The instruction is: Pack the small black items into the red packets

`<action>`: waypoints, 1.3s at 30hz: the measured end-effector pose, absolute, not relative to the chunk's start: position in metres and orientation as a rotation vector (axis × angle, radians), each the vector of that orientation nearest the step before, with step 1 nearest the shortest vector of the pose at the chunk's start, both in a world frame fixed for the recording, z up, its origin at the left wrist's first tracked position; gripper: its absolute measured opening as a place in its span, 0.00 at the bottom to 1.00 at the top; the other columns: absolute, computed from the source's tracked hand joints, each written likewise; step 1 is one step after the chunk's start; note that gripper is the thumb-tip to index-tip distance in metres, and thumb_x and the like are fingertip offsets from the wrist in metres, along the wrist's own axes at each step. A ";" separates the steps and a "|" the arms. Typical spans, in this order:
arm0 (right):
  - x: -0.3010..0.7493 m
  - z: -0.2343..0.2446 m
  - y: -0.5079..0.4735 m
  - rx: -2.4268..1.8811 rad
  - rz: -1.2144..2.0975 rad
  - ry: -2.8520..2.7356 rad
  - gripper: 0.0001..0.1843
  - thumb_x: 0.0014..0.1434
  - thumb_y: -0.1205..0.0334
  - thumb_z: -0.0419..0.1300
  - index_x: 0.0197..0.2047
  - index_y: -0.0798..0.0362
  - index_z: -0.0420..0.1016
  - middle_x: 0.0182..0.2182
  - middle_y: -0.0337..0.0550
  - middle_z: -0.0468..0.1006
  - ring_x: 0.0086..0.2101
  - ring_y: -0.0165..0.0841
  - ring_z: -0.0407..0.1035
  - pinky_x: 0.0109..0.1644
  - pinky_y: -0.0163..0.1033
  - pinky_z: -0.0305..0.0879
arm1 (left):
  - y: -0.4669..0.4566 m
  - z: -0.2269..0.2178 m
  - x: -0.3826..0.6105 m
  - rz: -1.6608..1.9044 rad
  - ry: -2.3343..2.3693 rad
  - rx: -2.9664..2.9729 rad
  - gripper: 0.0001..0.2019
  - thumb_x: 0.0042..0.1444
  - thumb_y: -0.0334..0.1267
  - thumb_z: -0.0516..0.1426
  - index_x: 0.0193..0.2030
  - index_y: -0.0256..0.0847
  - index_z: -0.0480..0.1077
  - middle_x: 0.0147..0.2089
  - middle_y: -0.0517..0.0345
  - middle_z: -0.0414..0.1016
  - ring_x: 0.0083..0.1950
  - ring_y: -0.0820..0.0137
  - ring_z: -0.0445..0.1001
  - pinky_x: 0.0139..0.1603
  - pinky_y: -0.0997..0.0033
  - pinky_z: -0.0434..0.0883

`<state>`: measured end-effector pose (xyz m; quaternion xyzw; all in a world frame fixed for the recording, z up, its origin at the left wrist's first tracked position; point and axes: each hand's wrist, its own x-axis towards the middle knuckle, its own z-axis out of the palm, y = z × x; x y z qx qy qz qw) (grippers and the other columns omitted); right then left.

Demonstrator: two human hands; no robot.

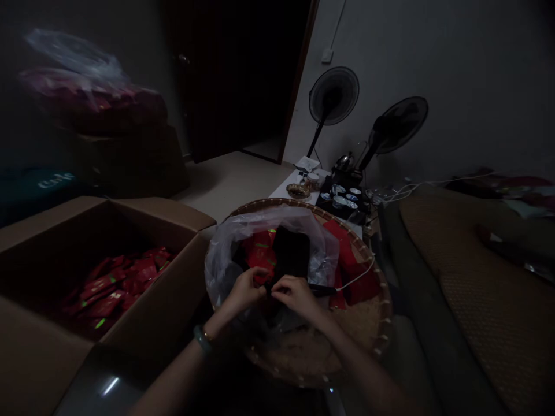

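Your left hand [246, 289] and right hand [295, 296] meet fingertip to fingertip, both pinched on a small red foil packet [263, 276], though in this dim light it may be more than one. It sits right between them, at the near lip of the crumpled clear plastic bag [225, 254] on the round woven bamboo tray [364, 323]. The open brown cardboard box [173, 300] lies leftward, nearer your left hand.
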<state>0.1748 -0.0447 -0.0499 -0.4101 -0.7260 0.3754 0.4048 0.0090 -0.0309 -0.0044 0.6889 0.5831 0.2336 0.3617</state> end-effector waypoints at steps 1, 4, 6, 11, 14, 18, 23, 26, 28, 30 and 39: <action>0.174 -0.050 -0.044 -1.045 0.963 -1.800 0.04 0.49 0.68 0.60 0.28 0.51 0.76 0.29 0.41 0.75 0.30 0.31 0.68 0.35 0.36 0.62 | -0.031 -0.004 0.009 0.596 1.503 1.760 0.20 0.39 0.24 0.53 0.43 0.33 0.68 0.41 0.53 0.73 0.30 0.76 0.70 0.30 0.78 0.67; 0.176 -0.050 -0.041 -1.080 1.056 -1.652 0.04 0.48 0.68 0.59 0.29 0.52 0.76 0.28 0.40 0.76 0.29 0.31 0.69 0.34 0.36 0.63 | -0.031 -0.005 0.008 0.575 1.499 1.712 0.22 0.38 0.24 0.53 0.44 0.32 0.67 0.42 0.53 0.73 0.26 0.79 0.67 0.27 0.79 0.65; 0.178 -0.051 -0.040 -1.098 1.131 -1.507 0.05 0.50 0.66 0.58 0.32 0.53 0.75 0.28 0.40 0.75 0.27 0.30 0.68 0.31 0.35 0.64 | -0.031 -0.006 0.007 0.566 1.484 1.692 0.23 0.37 0.24 0.52 0.45 0.31 0.66 0.42 0.52 0.73 0.25 0.79 0.66 0.27 0.79 0.65; 0.176 -0.052 -0.048 -1.069 1.115 -1.629 0.18 0.47 0.63 0.62 0.44 0.51 0.71 0.39 0.43 0.72 0.28 0.28 0.68 0.29 0.33 0.63 | -0.031 -0.005 0.006 0.576 1.454 1.728 0.22 0.37 0.23 0.52 0.44 0.32 0.68 0.42 0.52 0.73 0.27 0.78 0.68 0.29 0.78 0.66; 0.171 -0.053 -0.056 -1.087 1.033 -1.799 0.20 0.45 0.64 0.65 0.44 0.50 0.72 0.35 0.41 0.71 0.27 0.27 0.66 0.30 0.32 0.63 | -0.031 -0.003 0.006 0.604 1.456 1.741 0.22 0.36 0.23 0.52 0.43 0.32 0.69 0.41 0.52 0.74 0.30 0.75 0.69 0.32 0.76 0.67; 0.170 -0.049 -0.062 -1.105 0.858 -1.902 0.11 0.52 0.69 0.59 0.41 0.51 0.74 0.32 0.40 0.72 0.30 0.28 0.67 0.35 0.32 0.63 | -0.033 -0.002 0.006 0.643 1.454 1.708 0.22 0.35 0.22 0.51 0.41 0.33 0.69 0.39 0.53 0.74 0.30 0.75 0.70 0.32 0.76 0.67; 0.172 -0.041 -0.067 -1.259 0.609 -2.261 0.07 0.53 0.63 0.60 0.38 0.51 0.74 0.37 0.43 0.70 0.38 0.33 0.66 0.39 0.35 0.61 | -0.035 -0.005 0.005 0.635 1.432 1.671 0.22 0.36 0.23 0.51 0.43 0.33 0.68 0.38 0.54 0.74 0.25 0.77 0.68 0.27 0.77 0.65; 0.171 -0.039 -0.067 -1.280 0.569 -2.420 0.05 0.55 0.62 0.59 0.35 0.51 0.74 0.36 0.42 0.70 0.38 0.33 0.65 0.38 0.35 0.60 | -0.036 -0.006 0.005 0.625 1.439 1.683 0.22 0.35 0.22 0.51 0.42 0.32 0.69 0.37 0.55 0.74 0.25 0.77 0.68 0.27 0.78 0.65; 0.172 -0.037 -0.066 -1.267 0.569 -2.459 0.05 0.54 0.60 0.59 0.34 0.52 0.74 0.36 0.42 0.69 0.37 0.33 0.65 0.37 0.34 0.59 | -0.036 -0.006 0.004 0.644 1.447 1.706 0.22 0.34 0.22 0.51 0.41 0.33 0.69 0.37 0.55 0.75 0.26 0.77 0.68 0.27 0.78 0.65; 0.173 -0.035 -0.067 -1.255 0.569 -2.429 0.10 0.53 0.57 0.61 0.38 0.51 0.73 0.37 0.42 0.69 0.37 0.33 0.65 0.37 0.35 0.59 | -0.036 -0.005 0.004 0.666 1.455 1.709 0.21 0.35 0.23 0.51 0.40 0.33 0.70 0.38 0.54 0.75 0.26 0.77 0.68 0.27 0.78 0.65; 0.170 -0.050 -0.062 -1.330 0.619 -2.276 0.06 0.56 0.67 0.55 0.30 0.54 0.73 0.34 0.42 0.69 0.35 0.30 0.66 0.36 0.33 0.58 | -0.035 -0.009 0.005 0.686 1.320 1.711 0.20 0.41 0.29 0.55 0.45 0.34 0.68 0.40 0.52 0.74 0.31 0.72 0.71 0.31 0.74 0.68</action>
